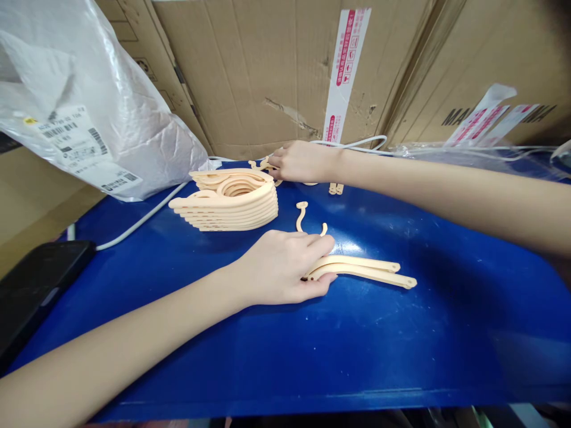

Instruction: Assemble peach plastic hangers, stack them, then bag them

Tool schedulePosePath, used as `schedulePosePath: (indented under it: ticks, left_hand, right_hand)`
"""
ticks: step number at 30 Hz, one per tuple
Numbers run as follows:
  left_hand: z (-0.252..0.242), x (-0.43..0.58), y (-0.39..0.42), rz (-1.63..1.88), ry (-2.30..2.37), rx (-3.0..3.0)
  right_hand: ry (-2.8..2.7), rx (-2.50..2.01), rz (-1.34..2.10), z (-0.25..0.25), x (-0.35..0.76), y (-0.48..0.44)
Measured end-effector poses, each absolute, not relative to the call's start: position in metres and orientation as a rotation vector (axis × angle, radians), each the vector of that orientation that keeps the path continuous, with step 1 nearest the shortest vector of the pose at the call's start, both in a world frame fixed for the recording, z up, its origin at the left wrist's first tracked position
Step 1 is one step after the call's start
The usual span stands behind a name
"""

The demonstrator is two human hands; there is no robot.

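My left hand (288,267) is closed round a folding plastic hanger (366,267), cream in colour, whose two curved arms point right. Just beyond its fingers lies a cream hook (302,215) on the blue table, partly covered by the hand. At the back, my right hand (301,161) has its fingers bent down onto a small cream hook (263,164); the fingertips are partly hidden. Between the hands and to the left stands a neat stack of cream folding hangers (227,208).
More cream pieces (336,188) lie under the right forearm. A plastic-wrapped package (89,101) and a black phone-like device (40,291) are at left. Cardboard boxes (267,71) wall off the back of the blue table (312,351). White cables (147,219) run along the edges.
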State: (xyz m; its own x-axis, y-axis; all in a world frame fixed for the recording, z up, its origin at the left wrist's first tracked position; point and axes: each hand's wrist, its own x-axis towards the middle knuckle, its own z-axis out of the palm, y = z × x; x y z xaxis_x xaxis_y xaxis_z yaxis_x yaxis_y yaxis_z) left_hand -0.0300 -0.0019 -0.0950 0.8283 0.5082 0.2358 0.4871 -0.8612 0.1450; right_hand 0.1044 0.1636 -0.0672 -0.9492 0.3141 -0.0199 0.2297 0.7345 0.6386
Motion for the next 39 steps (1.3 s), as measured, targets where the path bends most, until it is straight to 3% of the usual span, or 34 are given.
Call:
schedulePosePath:
  ticks: [17,23,25,29,32,35,39]
  left_hand:
    - [-0.094,-0.030,-0.002,0.421,0.797,2.925]
    - [-0.094,-0.029,-0.003,0.429,0.783,2.937]
    - [-0.094,-0.029,-0.003,0.423,0.788,2.933]
    - [-0.095,-0.029,-0.002,0.417,0.802,2.915]
    - [-0.094,-0.028,-0.002,0.409,0.811,2.900]
    - [-0.094,-0.027,-0.001,0.395,0.820,2.898]
    - [-0.094,-0.027,0.000,0.409,0.807,2.899]
  right_hand:
    - [3.090,0.816,1.090,-0.045,0.143,0.149]
    - [3.448,1.200,0.879,-0.045,0.194,0.083]
    - [3.621,1.349,0.615,-0.056,0.209,0.054]
    - [3.509,1.975,-0.625,-0.077,0.230,0.013]
    - [3.198,2.248,-1.278,-0.088,0.240,0.009]
    - [2.966,2.292,-1.666,-0.095,0.248,0.018]
    - [2.873,2.247,-1.744,-0.098,0.252,0.026]
